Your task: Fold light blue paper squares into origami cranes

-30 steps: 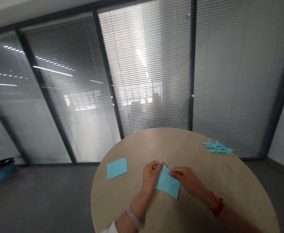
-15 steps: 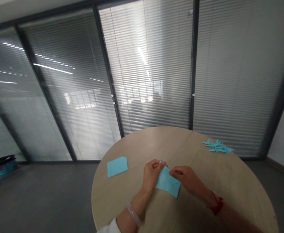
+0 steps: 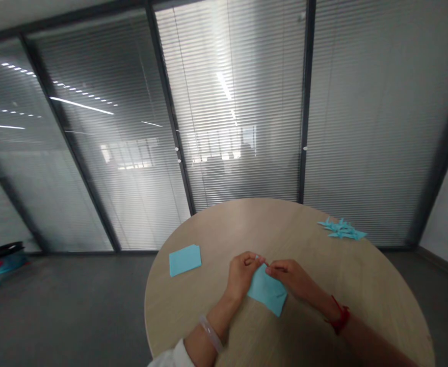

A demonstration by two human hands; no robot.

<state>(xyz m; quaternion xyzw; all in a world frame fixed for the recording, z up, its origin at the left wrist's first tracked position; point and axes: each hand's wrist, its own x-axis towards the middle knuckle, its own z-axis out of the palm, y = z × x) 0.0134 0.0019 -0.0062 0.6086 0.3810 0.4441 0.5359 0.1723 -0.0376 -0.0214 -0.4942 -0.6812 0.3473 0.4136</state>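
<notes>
A light blue sheet of paper (image 3: 268, 291), creased near its right side, is held over the round wooden table (image 3: 224, 229). My left hand (image 3: 243, 275) pinches its far edge, with the fingers closed. Close beside those fingertips, my right hand (image 3: 290, 278) has its thumb and fingers closed on the same far corner. The fingers partly cover that corner, so its fold cannot be made out.
A stack of blue paper (image 3: 185, 260) lies on the left of the table. Several folded blue paper pieces (image 3: 343, 229) are heaped near the far right edge. Glass partitions with blinds (image 3: 242, 102) stand behind. Bins (image 3: 11, 260) sit on the floor at left.
The right fingertips have moved slightly left, closer to the left ones at the far corner. The paper has turned a little, and its near corner sits slightly lower.
</notes>
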